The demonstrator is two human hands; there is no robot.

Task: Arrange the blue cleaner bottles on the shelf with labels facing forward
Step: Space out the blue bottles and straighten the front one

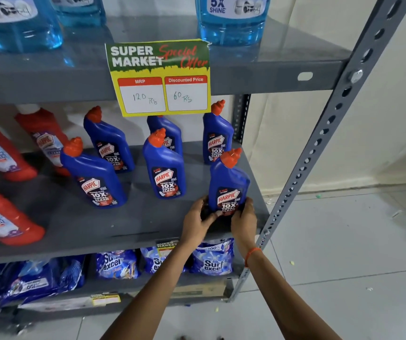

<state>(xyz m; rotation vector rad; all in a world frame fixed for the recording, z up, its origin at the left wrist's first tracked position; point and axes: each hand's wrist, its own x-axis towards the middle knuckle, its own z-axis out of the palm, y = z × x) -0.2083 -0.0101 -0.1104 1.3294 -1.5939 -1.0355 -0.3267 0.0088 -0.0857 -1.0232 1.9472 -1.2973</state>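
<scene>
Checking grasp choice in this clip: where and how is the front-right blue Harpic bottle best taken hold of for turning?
Probably low on the body, from the open front, as the left hand and right hand do now. The front-right Harpic bottle is widest near its base, while the angled orange cap gives little leverage. Neighbouring bottles stand behind and to its left.

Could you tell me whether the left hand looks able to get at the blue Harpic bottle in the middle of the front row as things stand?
Probably yes. The left hand sits just right of that middle Harpic bottle, with bare shelf between them, but it would first have to release the front-right Harpic bottle.
</scene>
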